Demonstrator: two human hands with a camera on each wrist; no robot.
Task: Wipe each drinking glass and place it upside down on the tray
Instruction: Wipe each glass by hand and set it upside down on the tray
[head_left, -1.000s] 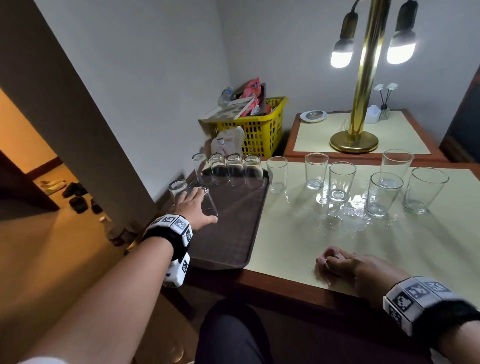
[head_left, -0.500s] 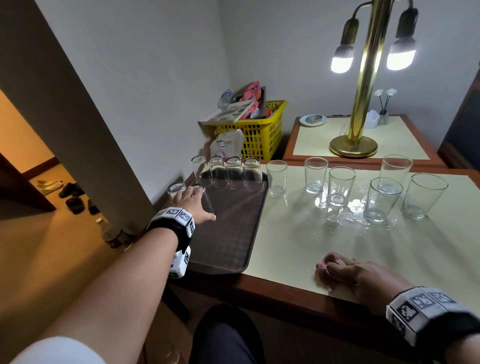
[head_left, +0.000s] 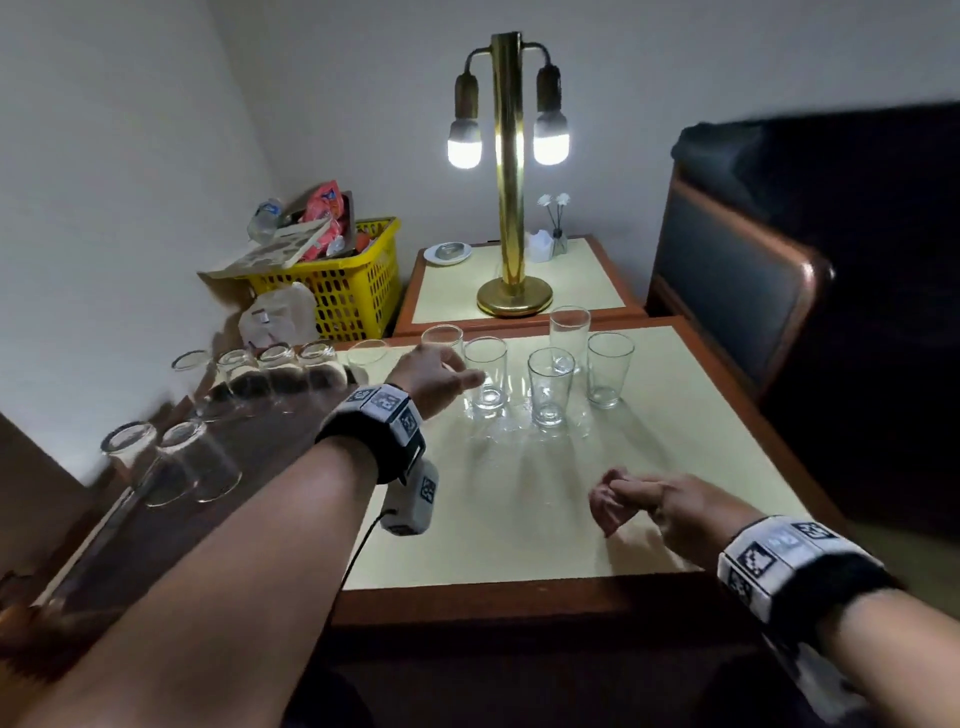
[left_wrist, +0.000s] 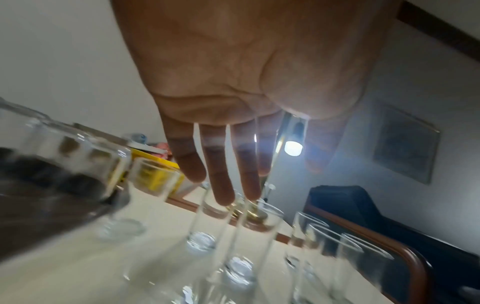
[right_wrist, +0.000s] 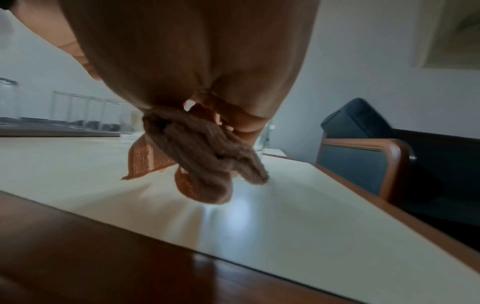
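My left hand (head_left: 460, 371) reaches with straight fingers (left_wrist: 221, 181) over the upright drinking glasses and holds nothing. Its fingertips are at the nearest upright glass (head_left: 485, 375), beside several more (head_left: 550, 387) on the pale table top (head_left: 509, 525). The dark tray (head_left: 265, 441) lies to the left. On it several glasses stand upside down in a back row (head_left: 275, 366), with two more (head_left: 176, 457) nearer the front. My right hand (head_left: 660, 501) hovers near the table's front edge and grips a bunched pinkish cloth (right_wrist: 200, 158).
A brass lamp (head_left: 511, 208) with two lit bulbs stands on the side table behind, beside a small dish (head_left: 447, 253). A yellow basket (head_left: 345, 280) full of clutter sits at the back left. A dark padded chair (head_left: 737, 291) stands to the right.
My left hand has let go of the glass on the tray and swung right to the upright glasses. The right hand with the cloth has lifted slightly. The head view has turned right.
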